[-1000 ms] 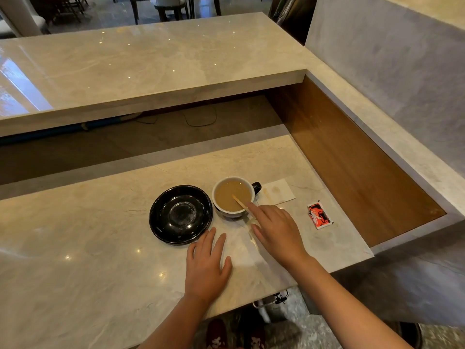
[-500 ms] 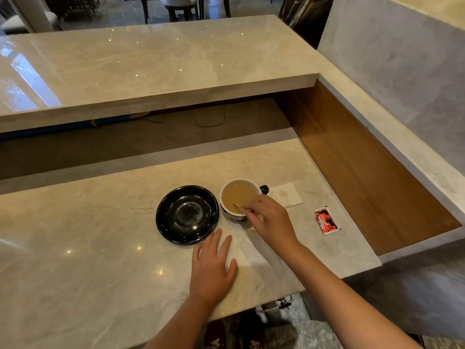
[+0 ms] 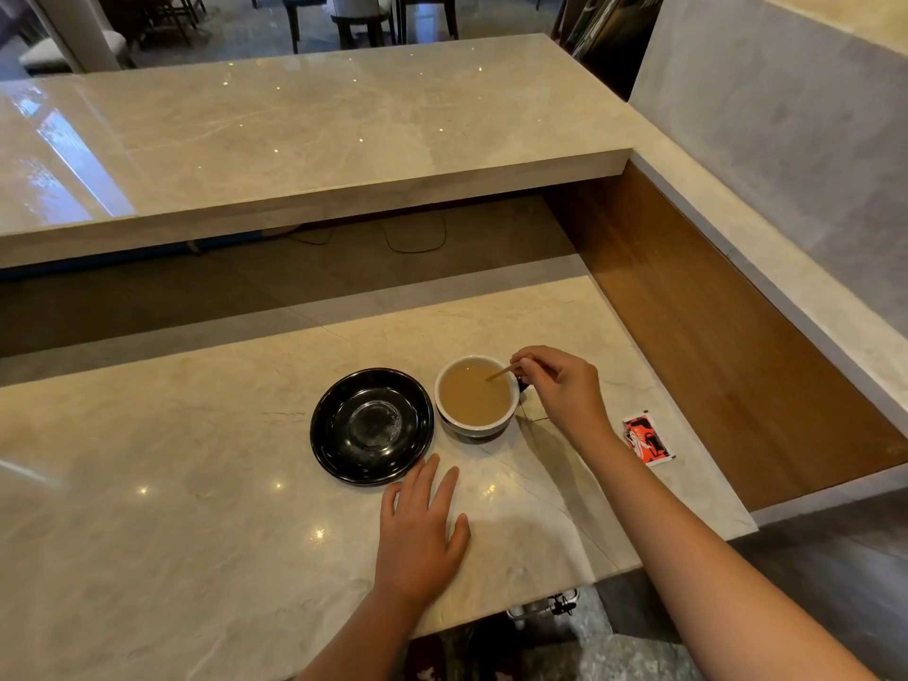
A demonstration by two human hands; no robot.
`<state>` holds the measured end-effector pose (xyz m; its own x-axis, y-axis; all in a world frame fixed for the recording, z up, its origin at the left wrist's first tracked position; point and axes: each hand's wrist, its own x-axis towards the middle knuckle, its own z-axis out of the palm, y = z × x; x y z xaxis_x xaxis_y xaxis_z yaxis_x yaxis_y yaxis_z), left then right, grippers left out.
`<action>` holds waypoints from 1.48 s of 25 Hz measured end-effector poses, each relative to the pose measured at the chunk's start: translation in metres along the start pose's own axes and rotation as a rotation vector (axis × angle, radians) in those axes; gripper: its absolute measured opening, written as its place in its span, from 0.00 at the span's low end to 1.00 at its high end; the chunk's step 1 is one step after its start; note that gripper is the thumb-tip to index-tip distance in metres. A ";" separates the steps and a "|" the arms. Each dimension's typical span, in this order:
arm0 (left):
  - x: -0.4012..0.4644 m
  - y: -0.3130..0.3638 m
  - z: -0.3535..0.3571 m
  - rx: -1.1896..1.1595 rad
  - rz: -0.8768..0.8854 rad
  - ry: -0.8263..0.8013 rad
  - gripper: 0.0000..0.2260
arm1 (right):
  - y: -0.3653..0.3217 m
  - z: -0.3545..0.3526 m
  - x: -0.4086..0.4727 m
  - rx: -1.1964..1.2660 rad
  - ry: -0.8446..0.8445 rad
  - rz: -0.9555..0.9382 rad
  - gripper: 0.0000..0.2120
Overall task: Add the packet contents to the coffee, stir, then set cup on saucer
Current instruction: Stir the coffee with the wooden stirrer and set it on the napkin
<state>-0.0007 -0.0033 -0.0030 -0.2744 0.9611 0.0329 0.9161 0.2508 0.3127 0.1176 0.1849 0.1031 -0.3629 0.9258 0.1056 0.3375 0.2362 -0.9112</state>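
The right hand [image 3: 565, 390] has swung from the cup's [image 3: 476, 398] near rim to its far-right side, fingers pinching the wooden stirrer [image 3: 500, 372], so stirring continues; left hand [image 3: 422, 528] stays flat, fingers spread, near the counter's [image 3: 196, 484] front edge by the empty saucer [image 3: 372, 425].

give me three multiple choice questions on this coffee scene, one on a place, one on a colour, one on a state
1. Where is the saucer relative to the cup?
A. to its left
B. under it
C. behind it

2. What colour is the saucer?
A. white
B. black
C. red

3. What is the right hand doing?
A. lying flat on the counter
B. lifting the cup
C. holding a stick in the coffee

Answers:
1. A, the saucer sits empty on the counter left of the cup.
2. B, it is glossy black.
3. C, its fingers pinch the stick, whose tip dips into the coffee; the left hand is the flat one.
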 end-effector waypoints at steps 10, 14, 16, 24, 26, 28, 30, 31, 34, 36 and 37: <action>0.000 0.000 0.001 0.007 0.000 -0.001 0.24 | 0.011 -0.004 -0.023 0.136 0.075 0.185 0.07; 0.000 0.000 0.001 0.011 -0.007 -0.005 0.24 | 0.010 0.010 -0.029 0.320 0.152 0.350 0.07; 0.000 -0.001 0.001 0.009 -0.007 -0.006 0.24 | 0.008 0.017 -0.027 0.360 0.188 0.365 0.07; 0.000 0.000 0.002 0.006 -0.008 -0.003 0.24 | 0.001 0.028 -0.013 0.230 0.241 0.208 0.08; 0.001 -0.001 0.002 0.010 -0.011 -0.012 0.24 | 0.002 0.021 -0.014 0.101 0.221 0.105 0.08; 0.001 -0.001 0.002 0.014 -0.013 -0.016 0.24 | 0.002 0.013 -0.016 0.006 0.195 0.027 0.08; 0.001 -0.001 0.003 0.014 -0.011 -0.016 0.24 | 0.001 0.005 -0.019 -0.083 0.154 -0.038 0.08; 0.001 -0.001 0.002 0.011 -0.009 -0.015 0.24 | 0.001 0.002 -0.021 -0.133 0.127 -0.078 0.07; 0.001 -0.001 0.001 0.011 -0.008 -0.011 0.24 | 0.000 -0.001 -0.025 -0.234 0.059 -0.161 0.07; 0.001 -0.001 0.002 0.009 -0.005 -0.010 0.24 | 0.000 0.001 -0.027 -0.218 0.042 -0.145 0.07; 0.001 -0.001 0.002 0.008 -0.005 -0.011 0.24 | 0.000 0.003 -0.028 -0.180 0.039 -0.116 0.07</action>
<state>-0.0011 -0.0028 -0.0048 -0.2755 0.9611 0.0213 0.9172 0.2562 0.3052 0.1250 0.1581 0.0992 -0.3761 0.8991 0.2238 0.4466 0.3876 -0.8064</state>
